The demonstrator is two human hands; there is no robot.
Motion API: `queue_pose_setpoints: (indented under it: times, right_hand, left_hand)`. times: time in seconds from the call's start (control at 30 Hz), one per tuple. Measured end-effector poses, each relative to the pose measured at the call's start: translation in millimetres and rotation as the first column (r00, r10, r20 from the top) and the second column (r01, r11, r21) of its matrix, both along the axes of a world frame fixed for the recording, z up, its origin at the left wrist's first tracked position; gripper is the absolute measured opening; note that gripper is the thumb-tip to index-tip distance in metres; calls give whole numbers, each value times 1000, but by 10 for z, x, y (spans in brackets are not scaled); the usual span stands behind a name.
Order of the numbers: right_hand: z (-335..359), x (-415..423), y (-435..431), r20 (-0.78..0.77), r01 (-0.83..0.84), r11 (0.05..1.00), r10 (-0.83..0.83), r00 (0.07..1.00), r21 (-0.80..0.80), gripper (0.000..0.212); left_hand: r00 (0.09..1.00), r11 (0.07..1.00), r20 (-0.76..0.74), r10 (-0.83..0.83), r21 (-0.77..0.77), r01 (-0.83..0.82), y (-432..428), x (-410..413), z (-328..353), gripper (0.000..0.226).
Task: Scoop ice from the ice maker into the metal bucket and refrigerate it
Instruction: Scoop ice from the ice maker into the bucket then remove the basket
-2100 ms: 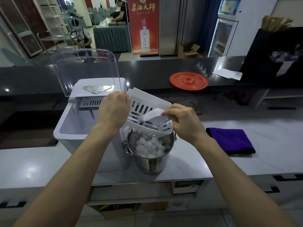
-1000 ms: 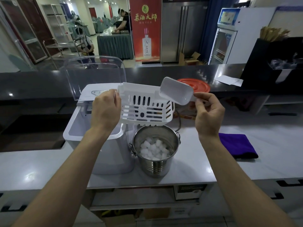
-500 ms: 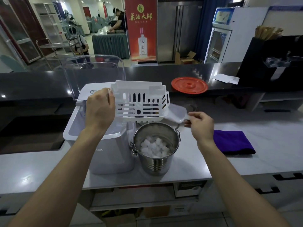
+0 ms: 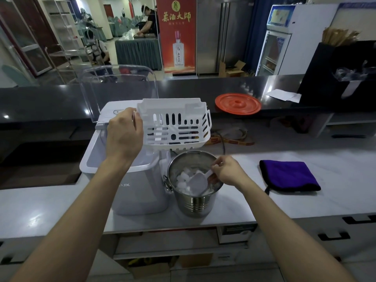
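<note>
White basket (image 4: 177, 127), gripped aloft by the left hand (image 4: 124, 133), leaves the bucket (image 4: 193, 202) uncovered. Right hand (image 4: 225, 169) pinches the scoop (image 4: 196, 183), likely to settle the ice (image 4: 183, 178).

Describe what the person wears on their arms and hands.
Nothing shows on either. The left hand and right hand are ungloved, with no rings showing, and both forearms are bare up to the frame's edge: no sleeves, watch or bracelet.

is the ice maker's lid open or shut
Open. The clear lid stands raised behind the ice maker, its bin exposed, and the left hand holds the white basket lifted out.
</note>
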State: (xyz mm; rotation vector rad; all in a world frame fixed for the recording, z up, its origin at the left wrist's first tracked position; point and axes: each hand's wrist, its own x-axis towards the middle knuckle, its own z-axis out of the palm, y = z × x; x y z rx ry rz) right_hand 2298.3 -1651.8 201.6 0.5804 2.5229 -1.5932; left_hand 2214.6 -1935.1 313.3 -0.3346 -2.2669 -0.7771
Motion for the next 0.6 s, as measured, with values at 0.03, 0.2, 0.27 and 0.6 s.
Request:
queue_pose_setpoints:
  times: [0.03,0.2,0.27,0.6]
  right_hand:
    - [-2,-17,-9,51,-45,998,43,998,34,18]
    - [0,-82,-28,132,-118,978,96,987,169,23]
    - [7,-76,-42,146,-145,958,111,983,249,20]
    - [23,-20,2,-56,-121,901,159,986,417,24]
  left_hand:
    - [1000,1000,2,0,0,0,-2,0,-1,33]
    - [1000,1000,14,7,-3,-7,7,14,-19,33]
    - [1000,1000,17,2,0,-2,16,15,-26,33]
    - [999,999,36,-24,23,23,95,35,-38,31]
